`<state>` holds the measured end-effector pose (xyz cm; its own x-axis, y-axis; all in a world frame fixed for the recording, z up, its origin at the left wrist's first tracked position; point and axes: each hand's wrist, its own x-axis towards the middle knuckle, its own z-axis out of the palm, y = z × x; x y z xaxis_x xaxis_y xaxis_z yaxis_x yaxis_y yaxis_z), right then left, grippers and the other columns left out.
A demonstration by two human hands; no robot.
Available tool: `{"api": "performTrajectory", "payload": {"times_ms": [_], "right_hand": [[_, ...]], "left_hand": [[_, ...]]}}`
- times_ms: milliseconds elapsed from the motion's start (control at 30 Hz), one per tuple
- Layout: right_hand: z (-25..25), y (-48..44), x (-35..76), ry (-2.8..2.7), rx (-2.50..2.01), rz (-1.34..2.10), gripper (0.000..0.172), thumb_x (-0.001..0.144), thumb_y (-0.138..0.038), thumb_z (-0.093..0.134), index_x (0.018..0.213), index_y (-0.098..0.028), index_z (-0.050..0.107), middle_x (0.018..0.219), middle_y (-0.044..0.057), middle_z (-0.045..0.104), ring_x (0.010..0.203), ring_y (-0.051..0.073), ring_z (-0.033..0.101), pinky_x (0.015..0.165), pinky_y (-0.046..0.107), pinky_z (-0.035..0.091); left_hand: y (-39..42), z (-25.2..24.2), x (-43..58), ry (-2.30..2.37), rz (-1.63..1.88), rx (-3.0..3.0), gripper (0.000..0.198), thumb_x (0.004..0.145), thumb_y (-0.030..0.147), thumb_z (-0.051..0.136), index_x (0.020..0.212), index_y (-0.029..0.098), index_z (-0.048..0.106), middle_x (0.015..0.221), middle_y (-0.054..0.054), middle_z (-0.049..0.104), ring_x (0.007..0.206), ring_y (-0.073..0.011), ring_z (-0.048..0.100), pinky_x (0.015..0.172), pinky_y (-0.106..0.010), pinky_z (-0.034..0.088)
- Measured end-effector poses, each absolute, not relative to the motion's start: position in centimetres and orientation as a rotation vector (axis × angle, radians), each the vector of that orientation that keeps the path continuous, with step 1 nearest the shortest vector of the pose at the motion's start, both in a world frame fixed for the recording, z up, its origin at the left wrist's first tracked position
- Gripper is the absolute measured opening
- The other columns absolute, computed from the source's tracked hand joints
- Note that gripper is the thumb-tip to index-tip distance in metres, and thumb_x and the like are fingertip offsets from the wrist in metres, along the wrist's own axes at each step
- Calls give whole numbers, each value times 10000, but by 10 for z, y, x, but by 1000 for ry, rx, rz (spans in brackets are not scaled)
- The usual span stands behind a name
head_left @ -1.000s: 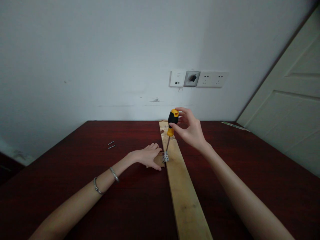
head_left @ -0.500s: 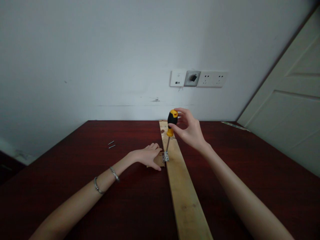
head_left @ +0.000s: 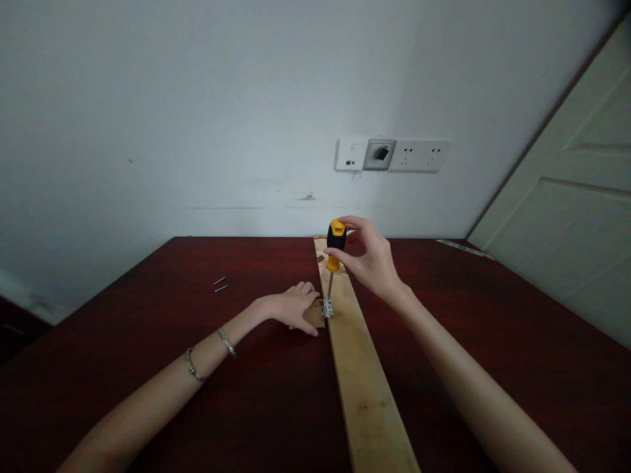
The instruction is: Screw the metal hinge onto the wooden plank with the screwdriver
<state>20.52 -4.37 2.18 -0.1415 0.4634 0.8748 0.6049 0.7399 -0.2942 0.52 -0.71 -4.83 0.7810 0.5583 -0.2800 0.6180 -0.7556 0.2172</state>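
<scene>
My right hand point(head_left: 371, 257) is closed around a screwdriver point(head_left: 336, 238) with a black and yellow handle. The tool stands nearly upright, and its tip meets a small metal hinge point(head_left: 328, 309). One leaf of that hinge lies on a long pale wooden plank point(head_left: 367, 387). Its other side reaches onto a small brown wooden piece point(head_left: 314, 318) left of the plank. My left hand point(head_left: 294, 309) lies flat over this small piece with fingers spread, partly covering it. Whether a screw sits under the tip is too small to tell.
Two screws point(head_left: 220, 284) lie on the dark red tabletop point(head_left: 148, 341), left of my left hand. Behind the table rises a white wall with sockets point(head_left: 414, 156). A thin pale strip point(head_left: 464, 248) lies at the back right, near a white door point(head_left: 576, 197).
The screwdriver's handle has tilted slightly left and stands more upright, and my right hand has shifted left with it. My left hand, the hinge and the plank stay put.
</scene>
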Motion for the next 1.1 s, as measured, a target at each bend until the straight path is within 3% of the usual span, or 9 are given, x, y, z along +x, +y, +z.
{"api": "performTrajectory", "payload": {"times_ms": [1100], "right_hand": [[24,-46,205,-1776,-849,-186,456,796,-349,729,1184,-247,513,1075,64,633,823,190,624,785,386,563]], "left_hand": [[-9,-46,5,902,-285,2660,941,657,703,602,1368,121,401,1306,-141,400,1200,-294,376,1066,-406,341]]}}
